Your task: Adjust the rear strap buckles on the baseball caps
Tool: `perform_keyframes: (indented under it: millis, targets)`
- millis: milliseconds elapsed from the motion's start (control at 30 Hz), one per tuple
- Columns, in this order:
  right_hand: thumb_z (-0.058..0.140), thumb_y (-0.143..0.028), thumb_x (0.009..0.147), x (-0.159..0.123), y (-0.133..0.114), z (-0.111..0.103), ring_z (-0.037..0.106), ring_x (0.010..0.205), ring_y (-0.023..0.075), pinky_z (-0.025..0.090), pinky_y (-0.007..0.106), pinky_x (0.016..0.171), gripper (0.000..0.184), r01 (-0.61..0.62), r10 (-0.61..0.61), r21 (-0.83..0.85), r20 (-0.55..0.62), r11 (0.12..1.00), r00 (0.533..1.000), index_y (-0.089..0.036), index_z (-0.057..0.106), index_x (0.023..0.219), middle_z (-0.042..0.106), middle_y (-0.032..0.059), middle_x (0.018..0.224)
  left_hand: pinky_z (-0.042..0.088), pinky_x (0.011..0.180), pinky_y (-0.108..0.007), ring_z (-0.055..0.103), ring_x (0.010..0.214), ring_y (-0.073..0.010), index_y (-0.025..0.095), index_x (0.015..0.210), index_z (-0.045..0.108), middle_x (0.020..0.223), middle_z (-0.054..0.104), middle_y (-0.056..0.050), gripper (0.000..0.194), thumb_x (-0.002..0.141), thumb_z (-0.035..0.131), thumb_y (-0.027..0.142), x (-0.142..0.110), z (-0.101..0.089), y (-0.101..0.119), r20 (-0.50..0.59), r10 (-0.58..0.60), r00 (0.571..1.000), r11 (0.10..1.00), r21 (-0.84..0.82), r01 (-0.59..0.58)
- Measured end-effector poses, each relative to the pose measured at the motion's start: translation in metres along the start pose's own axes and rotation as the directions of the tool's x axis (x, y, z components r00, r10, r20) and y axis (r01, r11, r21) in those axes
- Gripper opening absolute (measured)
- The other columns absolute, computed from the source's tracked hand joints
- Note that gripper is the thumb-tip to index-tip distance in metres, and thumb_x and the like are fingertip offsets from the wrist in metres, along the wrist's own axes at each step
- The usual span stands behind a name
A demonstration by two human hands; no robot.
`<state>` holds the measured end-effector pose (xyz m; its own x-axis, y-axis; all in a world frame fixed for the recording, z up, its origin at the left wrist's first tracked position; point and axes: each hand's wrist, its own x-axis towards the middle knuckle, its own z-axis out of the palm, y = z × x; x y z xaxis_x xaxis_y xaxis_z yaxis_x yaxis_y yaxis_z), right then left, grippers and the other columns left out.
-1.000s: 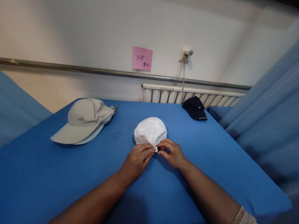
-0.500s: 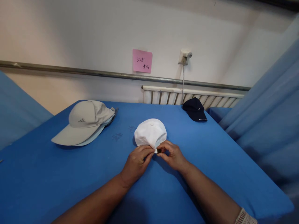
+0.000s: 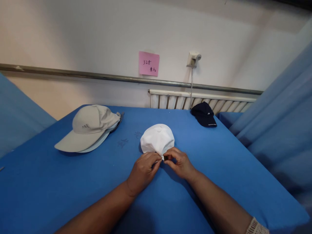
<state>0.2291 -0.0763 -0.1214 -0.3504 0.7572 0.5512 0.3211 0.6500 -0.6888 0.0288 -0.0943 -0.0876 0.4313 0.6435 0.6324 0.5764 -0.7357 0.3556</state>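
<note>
Blue table [image 3: 80, 182] beneath left hand [image 3: 143, 169] and right hand [image 3: 179, 163] | white cap [image 3: 157, 138] just beyond them, strap [image 3: 163, 158] pointing back between them, front-to-back axis leading away, brim hidden | left: pinched on strap | right: just beside, fingertips pinching the strap's dark end

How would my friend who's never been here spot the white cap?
Find the blue table, then its middle, where the left hand and right hand nearly meet. Just beyond sits the white cap, its near edge pinched by both. Unlike the grey cap and dark cap, it's white and held.
</note>
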Motion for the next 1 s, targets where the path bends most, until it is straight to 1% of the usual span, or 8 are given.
perform_keyframes:
  millis: [133, 300, 367, 433, 567, 700, 867, 1000]
  targets:
    - [0.065, -0.012, 0.085, 0.0012, 0.0003, -0.0003, 0.061, 0.078, 0.0155, 0.053, 0.028, 0.072, 0.022, 0.01, -0.01, -0.001, -0.001, 1.0, 1.0, -0.023, 0.065, 0.105, 0.065, 0.0041, 0.095, 0.054, 0.081, -0.031, 0.069, 0.087, -0.0174, 0.019, 0.093, 0.066, 0.09, 0.073, -0.004, 0.01, 0.092, 0.057, 0.017, -0.0009, 0.0004, -0.0013, 0.028, 0.01, 1.0, 1.0, -0.007, -0.01]
    - [0.064, -0.014, 0.086, 0.0021, -0.0013, 0.0002, 0.061, 0.078, 0.0158, 0.053, 0.028, 0.071, 0.021, -0.013, 0.013, 0.005, 0.016, 1.0, 1.0, -0.024, 0.065, 0.104, 0.065, 0.0039, 0.094, 0.054, 0.079, -0.03, 0.069, 0.085, -0.0175, 0.019, 0.09, 0.067, 0.089, 0.073, -0.004, 0.011, 0.092, 0.056, 0.019, -0.0001, 0.0011, -0.0003, -0.02, -0.075, 0.997, 0.997, -0.011, 0.075]
    - [0.064, -0.014, 0.086, 0.0019, -0.0014, 0.0008, 0.061, 0.078, 0.0159, 0.053, 0.029, 0.071, 0.02, -0.015, 0.015, 0.006, 0.023, 1.0, 1.0, -0.024, 0.065, 0.103, 0.065, 0.004, 0.094, 0.055, 0.078, -0.03, 0.07, 0.083, -0.0173, 0.02, 0.089, 0.067, 0.088, 0.073, -0.004, 0.011, 0.092, 0.056, 0.019, 0.0007, 0.0007, 0.0002, -0.023, -0.088, 0.996, 0.996, -0.011, 0.088]
    - [0.063, -0.015, 0.086, 0.0018, -0.0008, 0.0012, 0.061, 0.078, 0.0158, 0.053, 0.029, 0.071, 0.02, -0.013, 0.013, 0.011, 0.02, 1.0, 1.0, -0.024, 0.065, 0.103, 0.065, 0.0041, 0.094, 0.055, 0.079, -0.03, 0.07, 0.084, -0.0169, 0.02, 0.089, 0.067, 0.089, 0.073, -0.003, 0.011, 0.092, 0.057, 0.018, 0.0009, 0.0001, 0.0, -0.012, -0.07, 0.998, 0.997, -0.021, 0.069]
    - [0.064, -0.014, 0.085, 0.0024, 0.0015, 0.0009, 0.061, 0.076, 0.0155, 0.052, 0.028, 0.07, 0.02, -0.012, 0.013, 0.025, -0.021, 1.0, 1.0, -0.022, 0.067, 0.103, 0.065, 0.004, 0.091, 0.056, 0.083, -0.03, 0.07, 0.089, -0.0168, 0.019, 0.095, 0.068, 0.092, 0.074, -0.004, 0.011, 0.092, 0.057, 0.017, -0.0006, 0.0001, -0.0014, 0.007, -0.01, 1.0, 0.999, -0.038, 0.011]
    - [0.067, -0.018, 0.085, 0.0033, 0.0045, 0.0002, 0.061, 0.074, 0.0152, 0.052, 0.028, 0.069, 0.018, -0.04, 0.042, 0.053, -0.052, 0.998, 0.998, -0.021, 0.068, 0.102, 0.067, 0.0046, 0.092, 0.056, 0.086, -0.031, 0.069, 0.094, -0.0173, 0.019, 0.101, 0.067, 0.098, 0.073, -0.006, 0.013, 0.092, 0.058, 0.015, -0.0024, 0.002, -0.0028, 0.015, 0.024, 1.0, 0.999, -0.034, -0.024]
    - [0.068, -0.02, 0.084, 0.0034, 0.0071, 0.0001, 0.062, 0.073, 0.0148, 0.053, 0.027, 0.068, 0.019, -0.093, 0.096, 0.086, -0.025, 0.992, 0.995, -0.022, 0.069, 0.103, 0.066, 0.0022, 0.085, 0.055, 0.085, -0.032, 0.068, 0.094, -0.0177, 0.019, 0.104, 0.066, 0.099, 0.072, -0.006, 0.015, 0.093, 0.057, 0.015, -0.0021, 0.0027, -0.0029, 0.009, 0.047, 0.999, 0.999, 0.001, -0.047]
    - [0.07, -0.019, 0.081, 0.0031, 0.0077, 0.0009, 0.061, 0.072, 0.0142, 0.053, 0.026, 0.067, 0.019, -0.114, 0.117, 0.102, -0.022, 0.988, 0.993, -0.022, 0.069, 0.1, 0.065, 0.0016, 0.084, 0.055, 0.083, -0.033, 0.067, 0.091, -0.0179, 0.019, 0.102, 0.067, 0.096, 0.071, -0.006, 0.015, 0.093, 0.056, 0.016, -0.001, 0.0013, -0.0028, 0.034, 0.034, 0.999, 0.999, 0.027, -0.035]
